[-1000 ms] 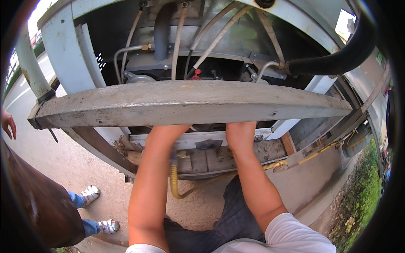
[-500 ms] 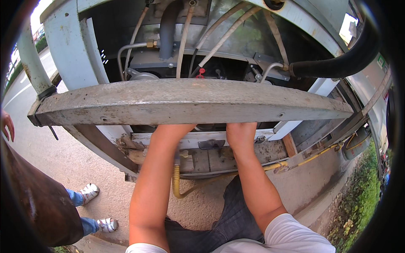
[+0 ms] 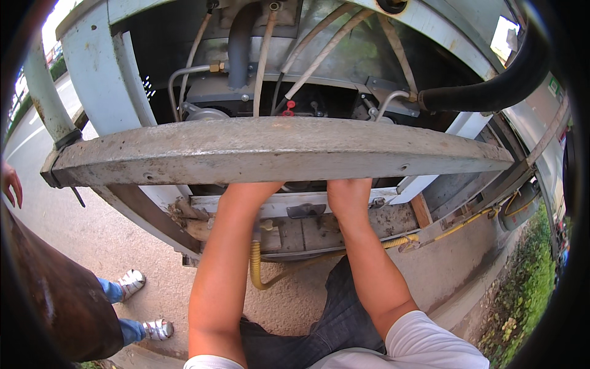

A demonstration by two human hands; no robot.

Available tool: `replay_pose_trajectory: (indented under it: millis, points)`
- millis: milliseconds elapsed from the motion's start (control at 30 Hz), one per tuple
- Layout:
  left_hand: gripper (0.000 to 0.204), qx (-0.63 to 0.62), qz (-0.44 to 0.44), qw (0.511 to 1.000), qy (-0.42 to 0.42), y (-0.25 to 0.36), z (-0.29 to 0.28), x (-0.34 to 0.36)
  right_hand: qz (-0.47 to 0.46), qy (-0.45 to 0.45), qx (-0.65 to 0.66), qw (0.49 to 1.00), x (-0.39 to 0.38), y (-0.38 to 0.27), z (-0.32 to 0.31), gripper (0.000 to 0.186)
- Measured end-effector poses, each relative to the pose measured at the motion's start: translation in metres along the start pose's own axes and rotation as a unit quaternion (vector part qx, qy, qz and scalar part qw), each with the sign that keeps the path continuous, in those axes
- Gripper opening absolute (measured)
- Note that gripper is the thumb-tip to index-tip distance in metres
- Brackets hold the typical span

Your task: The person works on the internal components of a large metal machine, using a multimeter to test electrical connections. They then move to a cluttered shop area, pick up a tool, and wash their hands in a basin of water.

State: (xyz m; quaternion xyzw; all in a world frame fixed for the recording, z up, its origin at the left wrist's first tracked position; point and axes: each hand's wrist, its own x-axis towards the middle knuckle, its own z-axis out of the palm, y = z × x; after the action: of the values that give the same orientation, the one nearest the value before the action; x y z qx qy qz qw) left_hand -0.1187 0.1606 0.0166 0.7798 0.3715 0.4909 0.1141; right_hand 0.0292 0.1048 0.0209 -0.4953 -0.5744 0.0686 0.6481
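Observation:
Both arms reach into an open metal cabinet beneath a weathered grey crossbeam [image 3: 283, 150]. My left hand [image 3: 252, 190] disappears under the beam just left of centre, and my right hand [image 3: 349, 194] goes under it a little to the right; their fingers are hidden, so I cannot tell what they touch. Below them are a white metal rail [image 3: 276, 205] and a small dark bracket [image 3: 305, 210]. A yellow corrugated hose [image 3: 255, 264] hangs beside my left forearm. Above the beam show pale hoses [image 3: 335, 49], a red fitting [image 3: 289, 107], a grey pipe [image 3: 239, 55] and bent metal tubes [image 3: 180, 77].
Another person stands at the left, showing a hand [image 3: 13, 184], a brown apron [image 3: 58, 289] and sandals [image 3: 157, 330]. A thick black hose [image 3: 491, 92] curves at upper right. A grey cylinder [image 3: 519, 203] sits right, above green plants [image 3: 522, 277]. Pavement [image 3: 150, 240] lies beneath.
The whole view has shifted very slightly up and down. Both my arms stay in the same place under the crossbeam, with no other visible difference.

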Motion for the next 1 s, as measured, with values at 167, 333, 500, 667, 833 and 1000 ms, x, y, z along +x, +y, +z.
replay_pose_trajectory:
  millis: [167,333,500,667,833,1000]
  points:
    - [0.03,0.003,-0.016,1.0,-0.011,0.006,-0.003,0.001,0.002,0.0,-0.001,1.0,0.0,-0.002,0.0,0.024]
    - [0.03,0.023,0.002,1.0,-0.002,0.003,0.0,0.0,0.001,0.0,0.014,1.0,0.0,-0.004,0.001,0.025]
    - [0.03,0.024,0.014,1.0,0.002,0.003,0.0,0.001,-0.019,-0.006,-0.012,1.0,0.001,-0.002,0.0,0.024]
    - [0.029,0.027,0.019,0.999,-0.001,0.005,-0.001,0.002,-0.038,-0.011,-0.05,0.998,0.002,-0.001,0.0,0.022]
    - [0.029,0.018,0.035,0.999,0.007,0.005,0.002,0.002,-0.096,-0.009,-0.084,0.992,0.003,0.01,0.0,0.021]
    - [0.028,0.035,0.039,0.999,0.001,0.006,0.002,0.003,-0.118,0.0,-0.089,0.989,0.004,0.004,0.004,0.016]
